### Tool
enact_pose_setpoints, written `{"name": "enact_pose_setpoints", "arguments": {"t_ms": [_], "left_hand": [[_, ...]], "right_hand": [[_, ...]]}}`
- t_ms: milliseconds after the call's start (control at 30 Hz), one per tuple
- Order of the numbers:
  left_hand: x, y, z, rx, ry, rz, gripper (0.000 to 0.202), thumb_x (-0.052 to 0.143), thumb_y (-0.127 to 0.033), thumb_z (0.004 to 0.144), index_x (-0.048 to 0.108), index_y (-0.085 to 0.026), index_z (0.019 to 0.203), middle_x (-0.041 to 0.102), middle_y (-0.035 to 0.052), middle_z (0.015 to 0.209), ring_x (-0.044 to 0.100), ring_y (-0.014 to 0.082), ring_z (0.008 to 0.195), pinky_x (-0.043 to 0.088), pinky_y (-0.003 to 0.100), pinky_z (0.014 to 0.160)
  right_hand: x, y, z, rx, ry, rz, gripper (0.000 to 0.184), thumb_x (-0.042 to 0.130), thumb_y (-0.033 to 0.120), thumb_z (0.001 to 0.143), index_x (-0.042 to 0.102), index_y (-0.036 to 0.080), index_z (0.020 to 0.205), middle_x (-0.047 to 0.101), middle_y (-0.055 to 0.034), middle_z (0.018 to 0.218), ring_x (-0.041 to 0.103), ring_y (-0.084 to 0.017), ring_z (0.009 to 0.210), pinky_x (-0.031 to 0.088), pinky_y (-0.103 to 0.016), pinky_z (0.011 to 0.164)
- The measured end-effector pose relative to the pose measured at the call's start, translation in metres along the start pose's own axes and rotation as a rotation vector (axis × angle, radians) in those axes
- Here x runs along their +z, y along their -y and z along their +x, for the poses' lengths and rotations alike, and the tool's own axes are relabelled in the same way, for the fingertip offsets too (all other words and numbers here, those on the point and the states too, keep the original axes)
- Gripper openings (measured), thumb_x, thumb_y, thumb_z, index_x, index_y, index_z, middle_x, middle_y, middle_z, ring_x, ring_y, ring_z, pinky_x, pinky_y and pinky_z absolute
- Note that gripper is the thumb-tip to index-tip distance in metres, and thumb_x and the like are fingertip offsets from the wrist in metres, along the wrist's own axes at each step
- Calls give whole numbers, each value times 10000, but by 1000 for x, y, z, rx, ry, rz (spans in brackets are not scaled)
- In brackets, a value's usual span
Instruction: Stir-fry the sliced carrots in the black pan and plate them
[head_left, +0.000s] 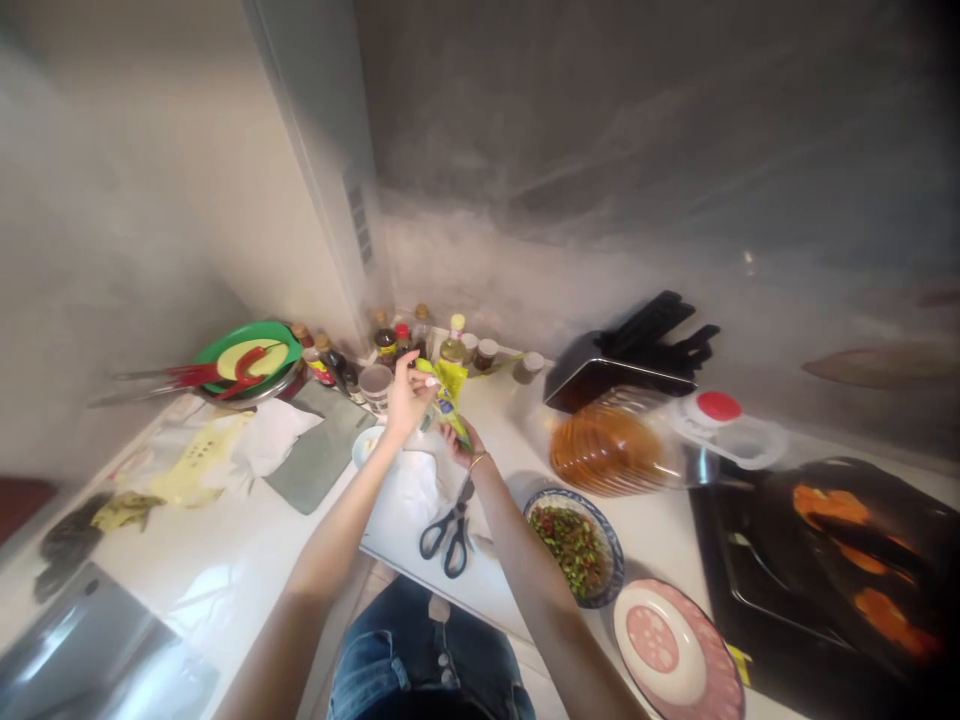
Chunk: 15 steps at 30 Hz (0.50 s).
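My right hand (460, 443) is closed round the lower end of a yellow-green seasoning packet (448, 392), held upright above the counter. Beside the packet's upper part, my left hand (409, 395) is closed in a pinch with a small white bit at the fingertips, too small to name. Below my left hand, a small pale bowl (366, 446) is partly hidden by the wrist. Black-handled scissors (454, 540) lie between my forearms, next to a crumpled white sheet (412, 487).
Sauce bottles (385, 338) and small jars line the wall. At right are a knife block (619, 365), a large oil jug (611, 445), a bowl of chopped chillies (574, 545), a pink-rimmed plate (675, 640) and a pan (787, 530) with food. A green basin (247, 345) stands at left.
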<state>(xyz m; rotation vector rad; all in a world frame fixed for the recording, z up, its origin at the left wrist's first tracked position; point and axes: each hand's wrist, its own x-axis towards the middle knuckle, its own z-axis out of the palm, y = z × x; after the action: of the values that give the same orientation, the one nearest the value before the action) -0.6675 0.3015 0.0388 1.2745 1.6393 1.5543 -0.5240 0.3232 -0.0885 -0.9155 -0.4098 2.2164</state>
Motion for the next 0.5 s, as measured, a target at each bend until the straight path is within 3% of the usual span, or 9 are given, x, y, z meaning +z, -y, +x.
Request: {"name": "enact_pose_setpoints", "arguments": {"t_ms": [100,167,267,333,400,500], "left_hand": [[3,2,26,41,37,74,582,645,-82,738,444,-206,1270,665,14,854,676,139,791,535,277,796],[5,8,42,62,24,114,570,627,-64,747,449,-203,1270,674,20,868,673,142,812,524,283,823],[13,18,52,57,-16,186,537,621,-68,755,456,-188,1252,685,31,858,670,153,820,511,279,827],[20,25,51,38,-14,249,524,622,-87,762,448,-186,1247,689,36,853,673,167,822,506,283,819],[24,31,47,38,9,327,509,616,-116,778,441,-193,1250,692,45,875,674,188,848,503,304,831],[22,37,47,111,73,441,487,586,-136,805,444,-193,1267,682,73,935,657,217,937,488,347,892]], "right_hand": [[13,0,20,-118,-188,-224,260,566,400,854,652,171,942,712,-72,824,691,-177,716,579,-414,732],[23,-5,24,-248,-306,-365,319,601,455,808,647,198,991,701,-100,1016,674,-225,953,513,-504,897],[41,-12,24,-406,-316,-456,483,753,359,661,637,208,1105,591,-86,1311,478,-221,1289,318,-455,1115],[55,-11,28,-531,-308,-574,605,788,262,602,620,195,1180,520,-81,1403,382,-213,1366,240,-397,1157],[69,-3,36,-620,-339,-750,562,736,211,663,613,169,1210,541,-112,1377,411,-240,1341,251,-410,1143],[81,16,53,-588,-370,-870,231,595,169,793,688,129,1001,691,-144,1091,544,-280,1179,328,-438,1064]]}}
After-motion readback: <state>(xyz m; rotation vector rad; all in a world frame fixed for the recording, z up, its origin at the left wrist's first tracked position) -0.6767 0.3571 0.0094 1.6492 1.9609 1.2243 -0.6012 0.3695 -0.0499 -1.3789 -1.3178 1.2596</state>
